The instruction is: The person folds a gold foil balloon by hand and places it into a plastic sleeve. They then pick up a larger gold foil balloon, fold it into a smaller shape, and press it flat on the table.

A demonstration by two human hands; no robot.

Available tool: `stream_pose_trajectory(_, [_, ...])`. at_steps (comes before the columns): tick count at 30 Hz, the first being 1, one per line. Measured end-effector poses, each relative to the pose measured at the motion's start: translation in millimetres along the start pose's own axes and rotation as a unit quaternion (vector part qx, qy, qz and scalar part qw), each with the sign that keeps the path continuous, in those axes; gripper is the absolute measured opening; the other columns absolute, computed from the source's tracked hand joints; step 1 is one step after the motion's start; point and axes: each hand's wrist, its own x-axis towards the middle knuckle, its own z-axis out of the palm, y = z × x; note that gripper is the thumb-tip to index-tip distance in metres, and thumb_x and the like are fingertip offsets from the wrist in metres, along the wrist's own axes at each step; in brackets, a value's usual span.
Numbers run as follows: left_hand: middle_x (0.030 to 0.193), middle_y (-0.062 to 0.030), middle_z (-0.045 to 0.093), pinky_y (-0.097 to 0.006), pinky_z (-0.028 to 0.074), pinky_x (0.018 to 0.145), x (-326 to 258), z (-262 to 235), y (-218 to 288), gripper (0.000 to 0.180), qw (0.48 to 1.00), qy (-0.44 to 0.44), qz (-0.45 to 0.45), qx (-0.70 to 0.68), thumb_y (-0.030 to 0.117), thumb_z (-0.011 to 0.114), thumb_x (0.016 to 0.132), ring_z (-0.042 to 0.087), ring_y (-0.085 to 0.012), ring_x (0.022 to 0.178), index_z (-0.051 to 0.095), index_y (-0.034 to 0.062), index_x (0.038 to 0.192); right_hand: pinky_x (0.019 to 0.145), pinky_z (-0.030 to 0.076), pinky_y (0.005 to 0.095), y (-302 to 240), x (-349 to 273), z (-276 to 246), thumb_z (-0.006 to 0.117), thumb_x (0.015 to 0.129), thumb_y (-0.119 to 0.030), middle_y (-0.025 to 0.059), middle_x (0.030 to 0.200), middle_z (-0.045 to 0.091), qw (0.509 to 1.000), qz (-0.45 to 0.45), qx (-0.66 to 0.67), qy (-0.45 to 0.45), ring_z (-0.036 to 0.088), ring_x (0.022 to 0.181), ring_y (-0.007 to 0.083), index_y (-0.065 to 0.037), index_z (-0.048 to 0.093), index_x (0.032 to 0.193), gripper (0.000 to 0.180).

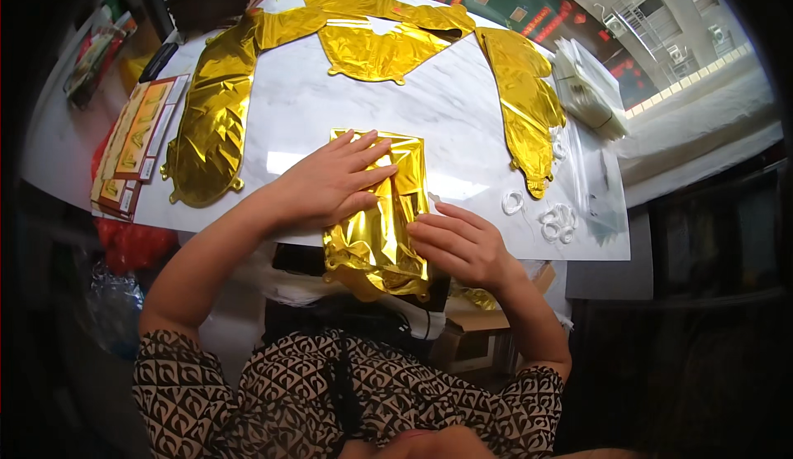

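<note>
A folded gold foil balloon (pixel 363 248) lies at the near edge of the white marbled table, its crumpled lower end hanging over the edge. My left hand (pixel 330 180) rests flat on its upper part with the fingers spread. Along the foil's right edge, my right hand (pixel 458 242) touches with outstretched fingers, palm turned inward; its fingertips partly overlap the foil. More gold foil shapes surround this spot: a long rounded one (pixel 213 116) on the left, a joined, partly folded strip (pixel 380 46) across the back, and a scalloped one (pixel 524 99) on the right.
White ribbon coils (pixel 558 224) lie at the right, near transparent plastic bags (pixel 586 87). Printed cards (pixel 144 137) are stacked at the left edge, beside a black object (pixel 159 62). Below the table stand an open cardboard box (pixel 475 321) and a red bag (pixel 132 244). A window borders the back.
</note>
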Motion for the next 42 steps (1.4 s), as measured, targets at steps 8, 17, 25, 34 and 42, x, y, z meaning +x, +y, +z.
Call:
stream_pose_trajectory(8, [0.152, -0.0218, 0.035, -0.048, 0.016, 0.12, -3, -5, 3, 0.049, 0.999, 0.007, -0.009, -0.048, 0.028, 0.044, 0.098, 0.025, -0.0368, 0.145, 0.046, 0.0046, 0.142, 0.098, 0.052, 0.0454, -2, 9, 15, 0.071, 0.078, -0.009, 0.0067, 0.109, 0.07, 0.998, 0.022, 0.04, 0.043, 0.067, 0.104, 0.023, -0.009, 0.062, 0.089, 0.014])
stream_pose_trajectory(17, [0.154, -0.0216, 0.032, -0.048, 0.016, 0.12, -3, -2, 3, 0.053, 1.0, 0.004, -0.009, -0.009, 0.035, 0.045, 0.099, 0.024, -0.038, 0.146, 0.043, 0.0074, 0.144, 0.096, 0.052, 0.0448, -17, 19, 22, 0.073, 0.075, -0.008, 0.0065, 0.106, 0.071, 0.991, 0.06, 0.003, 0.117, 0.069, 0.101, 0.0247, -0.009, 0.066, 0.089, 0.015])
stream_pose_trajectory(25, [0.155, -0.0217, 0.03, -0.047, 0.016, 0.12, 1, -6, -8, 0.051, 0.994, 0.005, -0.023, -0.108, 0.022, 0.049, 0.096, 0.024, -0.0359, 0.147, 0.044, 0.0078, 0.144, 0.099, 0.051, 0.0435, -27, 6, 27, 0.065, 0.083, -0.012, 0.0075, 0.109, 0.07, 0.998, 0.038, 0.006, 0.05, 0.067, 0.106, 0.0245, -0.008, 0.069, 0.102, 0.02])
stream_pose_trajectory(34, [0.151, -0.0181, 0.038, -0.049, 0.021, 0.118, 28, 0, -3, 0.043, 0.995, 0.04, 0.026, -0.09, 0.019, 0.052, 0.097, 0.029, -0.0375, 0.143, 0.049, 0.005, 0.138, 0.103, 0.047, 0.045, -26, 4, 22, 0.068, 0.08, -0.013, 0.0072, 0.116, 0.068, 0.998, 0.042, 0.045, 0.028, 0.065, 0.112, 0.0244, -0.009, 0.067, 0.11, 0.03])
stream_pose_trajectory(42, [0.15, -0.0216, 0.038, -0.052, 0.02, 0.117, 29, 4, 4, 0.043, 0.996, 0.021, 0.002, -0.085, 0.021, 0.043, 0.1, 0.03, -0.0401, 0.142, 0.046, 0.0023, 0.139, 0.101, 0.048, 0.0468, 3, -11, 3, 0.066, 0.079, -0.011, 0.0101, 0.121, 0.065, 0.989, 0.115, -0.055, 0.069, 0.062, 0.115, 0.0272, -0.008, 0.066, 0.113, 0.034])
